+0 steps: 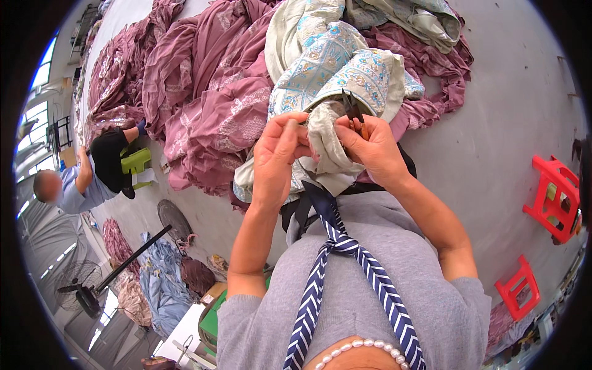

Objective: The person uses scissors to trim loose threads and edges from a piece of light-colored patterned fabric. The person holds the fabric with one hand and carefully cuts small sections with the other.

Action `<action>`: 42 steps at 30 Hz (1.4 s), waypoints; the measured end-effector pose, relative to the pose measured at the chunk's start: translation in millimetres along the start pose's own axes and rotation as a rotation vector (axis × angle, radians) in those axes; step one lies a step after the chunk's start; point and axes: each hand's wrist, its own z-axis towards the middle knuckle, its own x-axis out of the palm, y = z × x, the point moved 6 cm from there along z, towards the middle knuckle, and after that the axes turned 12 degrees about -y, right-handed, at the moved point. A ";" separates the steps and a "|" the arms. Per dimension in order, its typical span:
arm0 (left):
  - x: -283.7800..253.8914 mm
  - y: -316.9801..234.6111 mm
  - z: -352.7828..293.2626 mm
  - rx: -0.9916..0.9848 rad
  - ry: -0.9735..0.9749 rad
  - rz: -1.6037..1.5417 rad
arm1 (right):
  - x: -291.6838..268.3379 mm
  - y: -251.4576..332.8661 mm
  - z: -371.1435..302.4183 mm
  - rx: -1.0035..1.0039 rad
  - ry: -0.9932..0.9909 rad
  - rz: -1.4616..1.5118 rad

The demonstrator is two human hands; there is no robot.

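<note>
A pale cream-green cloth (336,58) with blue and orange patterned bands spills down toward my lap. Its bunched edge runs between my two hands. My left hand (276,154) is closed, thumb and fingers pinching at the cloth's edge; any thread there is too fine to make out. In my right hand (377,153) is a pair of thread snips (353,110), dark blades pointing up and away, orange on the handle. The thumb of that hand also presses on the cloth fold. Mauve patterned cloth (209,123) lies heaped beyond.
At far left a person (80,179) sits by a green stool (137,161). A floor fan (86,296) and piles of blue cloth (161,277) stand lower left. Two red stools (555,200) are on the right. A striped tie (336,237) hangs over my chest.
</note>
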 end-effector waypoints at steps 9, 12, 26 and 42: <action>0.6 9.1 2.7 -0.039 -0.032 0.031 | 0.7 0.2 0.7 -0.044 -0.001 -0.112; -4.2 5.4 6.9 -0.106 -0.032 -0.026 | -5.9 5.7 1.2 -0.033 0.002 -0.143; -8.6 2.9 14.9 -0.145 0.201 -0.096 | -31.4 17.6 2.2 0.038 0.013 -0.145; 29.4 -0.8 0.1 0.190 0.214 0.796 | -35.1 9.6 -5.2 -0.161 0.063 -0.447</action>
